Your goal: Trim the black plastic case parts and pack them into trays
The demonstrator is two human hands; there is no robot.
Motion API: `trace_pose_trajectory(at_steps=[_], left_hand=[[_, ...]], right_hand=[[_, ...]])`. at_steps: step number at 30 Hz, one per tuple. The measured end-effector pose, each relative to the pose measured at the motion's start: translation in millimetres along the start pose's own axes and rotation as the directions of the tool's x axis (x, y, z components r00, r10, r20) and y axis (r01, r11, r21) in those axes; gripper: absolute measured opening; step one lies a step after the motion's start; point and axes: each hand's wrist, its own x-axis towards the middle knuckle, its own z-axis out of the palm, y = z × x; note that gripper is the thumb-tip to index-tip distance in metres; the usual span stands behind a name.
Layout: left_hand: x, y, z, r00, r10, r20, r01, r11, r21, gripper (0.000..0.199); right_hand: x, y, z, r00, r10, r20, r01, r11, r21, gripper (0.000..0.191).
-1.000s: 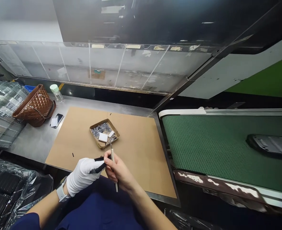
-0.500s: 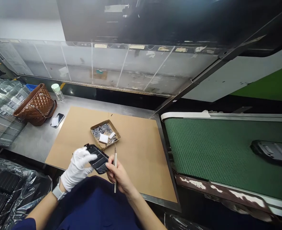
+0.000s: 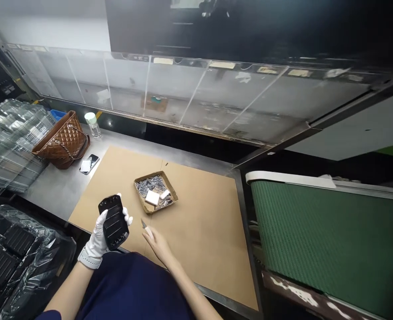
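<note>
Gloved in white, my left hand [image 3: 99, 231] grips a black ribbed plastic part [image 3: 114, 221] by its sides, its hollow face up, over the table's front edge. My bare right hand [image 3: 157, 244] is closed on a slim knife-like tool [image 3: 146, 228], its pointed tip directed up and left; the tool is just right of the black part and does not touch it. Beyond both hands, a shallow cardboard tray [image 3: 174, 195] holds many small metal pins and two white blocks. The tray rests on a brown cardboard sheet [image 3: 203, 222].
Left on the metal table [image 3: 56, 186] are a brown quilted bag [image 3: 63, 142], a phone [image 3: 93, 161] and a bottle [image 3: 93, 126]. Plastic-wrapped black parts [image 3: 19, 240] lie at the lower left. A green conveyor belt [image 3: 330, 235] runs at the right.
My left hand has turned the black part more upright and moved it left. My right hand has let go of the part and holds only the tool. The view has shifted right.
</note>
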Motion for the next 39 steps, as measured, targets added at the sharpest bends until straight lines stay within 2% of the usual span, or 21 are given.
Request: trace_pose_trajectory(at_steps=[3,5,8,11,14,17,20,22,24,26,28,30,33,39], left_hand=[[-9.6,3.2,-6.7,0.998,0.001,-0.064,0.006,0.993,0.118,0.075],[-15.0,6.0,-1.9,0.990,0.012,-0.138,0.021,0.972,0.232,0.062],[-23.0,14.7,11.2,0.987,-0.010,-0.158,0.068,0.929,0.363,0.037],[-31.8,26.4,19.9,0.996,-0.033,-0.083,0.070,0.873,0.483,0.032],[-37.4,34.6,20.0,0.998,0.007,-0.058,0.035,0.718,0.695,0.025],[-35.0,35.5,14.8,0.993,0.071,-0.090,0.036,0.549,0.835,0.018],[-26.6,29.8,9.3,0.993,0.068,-0.098,0.049,0.522,0.852,0.020],[-21.1,23.7,7.0,0.995,0.019,-0.102,0.076,0.535,0.842,0.022],[-17.4,17.4,5.9,0.995,-0.026,-0.097,0.095,0.547,0.832,0.023],[-15.3,12.5,5.6,0.996,-0.045,-0.082,0.093,0.552,0.829,0.024],[-14.2,9.5,5.6,0.995,-0.056,-0.078,0.096,0.555,0.826,0.026],[-14.1,8.3,6.0,0.994,-0.069,-0.082,0.107,0.562,0.820,0.027],[-16.3,8.9,6.8,0.991,-0.091,-0.096,0.130,0.565,0.815,0.028],[-24.5,9.1,5.6,0.984,-0.135,-0.113,0.171,0.575,0.800,0.031]], right_hand=[[17.9,27.6,-7.3,0.999,-0.021,0.029,0.026,0.976,-0.217,0.020],[43.3,32.7,-12.3,0.998,-0.052,0.024,0.057,0.946,-0.320,0.021],[98.5,26.6,-27.2,0.995,-0.098,-0.025,0.077,0.895,-0.439,0.029],[147.5,16.0,-46.5,0.991,-0.129,-0.034,0.093,0.850,-0.518,0.034],[165.6,1.0,-55.7,0.982,-0.186,0.032,0.174,0.827,-0.535,0.030],[147.0,-20.7,-48.1,0.955,-0.275,0.111,0.294,0.826,-0.481,0.033],[102.1,-45.0,-28.7,0.909,-0.355,0.221,0.415,0.824,-0.385,0.034],[71.1,-59.7,-14.6,0.873,-0.425,0.238,0.484,0.812,-0.327,0.033],[49.1,-71.0,-4.1,0.806,-0.559,0.196,0.592,0.747,-0.303,0.033],[38.6,-78.1,0.8,0.706,-0.693,0.149,0.695,0.636,-0.335,0.032],[36.4,-81.5,1.1,0.650,-0.755,0.090,0.716,0.568,-0.406,0.031],[37.5,-82.5,0.2,0.632,-0.774,0.046,0.704,0.548,-0.452,0.031],[38.6,-82.1,0.7,0.615,-0.786,0.063,0.711,0.518,-0.475,0.031],[38.1,-80.8,4.2,0.664,-0.748,-0.017,0.643,0.582,-0.498,0.026]])
